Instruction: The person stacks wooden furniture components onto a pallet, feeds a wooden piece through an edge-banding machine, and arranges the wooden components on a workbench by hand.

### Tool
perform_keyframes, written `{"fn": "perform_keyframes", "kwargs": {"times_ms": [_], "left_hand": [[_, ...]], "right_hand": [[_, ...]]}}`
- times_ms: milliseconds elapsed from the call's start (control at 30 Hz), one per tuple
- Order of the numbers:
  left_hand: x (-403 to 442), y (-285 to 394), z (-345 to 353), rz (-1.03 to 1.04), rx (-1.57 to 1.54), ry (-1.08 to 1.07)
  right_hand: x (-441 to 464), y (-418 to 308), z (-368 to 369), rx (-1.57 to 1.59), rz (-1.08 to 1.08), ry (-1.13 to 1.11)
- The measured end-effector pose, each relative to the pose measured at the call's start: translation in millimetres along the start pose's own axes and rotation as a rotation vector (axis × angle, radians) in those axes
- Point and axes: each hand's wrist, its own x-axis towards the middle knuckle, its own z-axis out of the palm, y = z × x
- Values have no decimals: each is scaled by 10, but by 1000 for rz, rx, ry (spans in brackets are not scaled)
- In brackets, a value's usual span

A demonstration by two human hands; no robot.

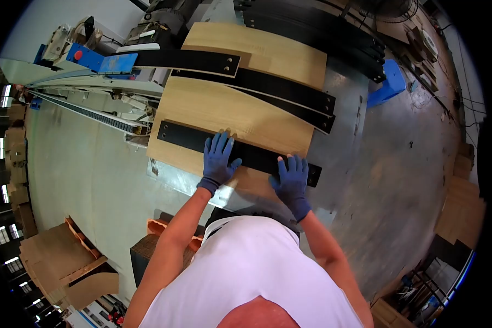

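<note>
A long black strip of board (255,157) with holes at both ends lies across the near part of a wood-grain panel (202,106). Blue gloves cover both hands. My left hand (217,161) rests flat on the strip left of its middle, fingers stretched out. Toward the strip's right end, my right hand (292,183) lies with its fingers extended over the near edge and its thumb apart. Neither hand is wrapped around anything. Farther up the panel, two more black strips (281,87) overlap at an angle.
Another black strip (183,60) sticks out from a machine with a blue part (101,59) at the left. Several stacked black strips (311,30) lie at the back, beside a blue bin (387,83). A fan (388,8) stands at the top right, and cardboard (57,254) sits lower left.
</note>
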Motion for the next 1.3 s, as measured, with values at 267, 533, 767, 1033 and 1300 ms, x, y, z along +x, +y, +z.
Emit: {"fn": "perform_keyframes", "kwargs": {"times_ms": [267,533,767,1033,1300], "left_hand": [[-48,105,135,-100,11,111],[-60,90,118,-107,26,110],[-78,96,122,-111,17,126],[-65,54,138,-103,-5,126],[-71,24,103,-96,-44,157]], "right_hand": [[63,-53,24,-6,4,-25],[36,51,189,-6,-64,84],[19,42,183,-11,-82,119],[32,32,197,-22,-71,103],[40,11,254,-62,-87,109]]}}
